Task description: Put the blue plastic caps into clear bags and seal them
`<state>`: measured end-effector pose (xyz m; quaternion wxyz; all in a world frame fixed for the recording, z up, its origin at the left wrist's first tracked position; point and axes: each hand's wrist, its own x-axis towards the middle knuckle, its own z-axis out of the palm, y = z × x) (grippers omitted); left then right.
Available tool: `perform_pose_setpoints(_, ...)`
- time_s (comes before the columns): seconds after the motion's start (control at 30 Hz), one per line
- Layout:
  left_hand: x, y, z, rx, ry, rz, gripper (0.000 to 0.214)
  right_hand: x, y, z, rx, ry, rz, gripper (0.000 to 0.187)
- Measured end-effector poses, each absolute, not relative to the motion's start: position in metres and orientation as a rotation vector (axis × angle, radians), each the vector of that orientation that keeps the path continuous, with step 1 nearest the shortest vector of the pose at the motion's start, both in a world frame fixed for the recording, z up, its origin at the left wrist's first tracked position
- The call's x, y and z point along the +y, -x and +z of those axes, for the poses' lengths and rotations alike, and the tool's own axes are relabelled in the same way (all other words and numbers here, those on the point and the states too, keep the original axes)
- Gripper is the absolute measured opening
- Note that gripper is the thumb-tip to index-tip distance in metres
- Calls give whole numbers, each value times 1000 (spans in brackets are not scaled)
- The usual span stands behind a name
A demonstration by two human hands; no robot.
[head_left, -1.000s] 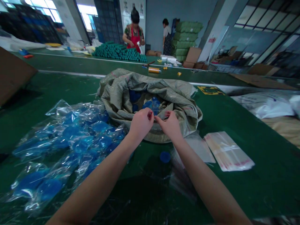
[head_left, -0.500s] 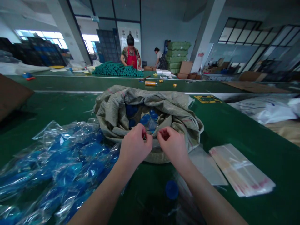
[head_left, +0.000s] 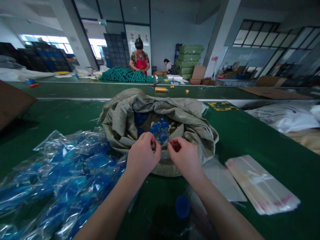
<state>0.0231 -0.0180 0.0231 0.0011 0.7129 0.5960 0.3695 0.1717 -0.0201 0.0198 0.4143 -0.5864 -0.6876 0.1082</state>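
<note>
One by one, tallied left hand (head_left: 142, 157) and right hand (head_left: 186, 158), each pinched narrow on one clear bag (head_left: 162, 146) over one woven sack (head_left: 180, 115); one loose blue cap (head_left: 182, 206) nearby.

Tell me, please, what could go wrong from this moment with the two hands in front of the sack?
1. The left hand and right hand pinch what looks like a clear bag only by its thin edge; it might slip or tear.
2. A loose blue cap lies between the forearms; an arm could knock it away.
3. The pile of filled bags lies close beside the left forearm and might be pushed.
</note>
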Motion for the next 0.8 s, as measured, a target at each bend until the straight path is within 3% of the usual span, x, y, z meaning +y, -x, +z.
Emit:
perform_pose_setpoints(0.2,-3,-20,5,1804,-2267,1231,11,-7,-177,6,-1763,1491,338,8)
perform_pose_setpoints(0.33,3,-22,-7,1754,-2276,1220,9,-21,-196,-4,-1907,1505,549,40)
perform_pose_setpoints(0.43,3,-24,-9,1703,-2292,1236,9,-52,-218,-4,-2184,1400,670,52)
perform_pose_setpoints(0.6,-1,-25,-5,1648,-2312,1256,10,-99,-243,-12,-2684,1083,881,50)
perform_pose_setpoints(0.8,-1,-24,-2,1638,-2327,1259,11,-102,-241,-15,-2538,1155,751,39)
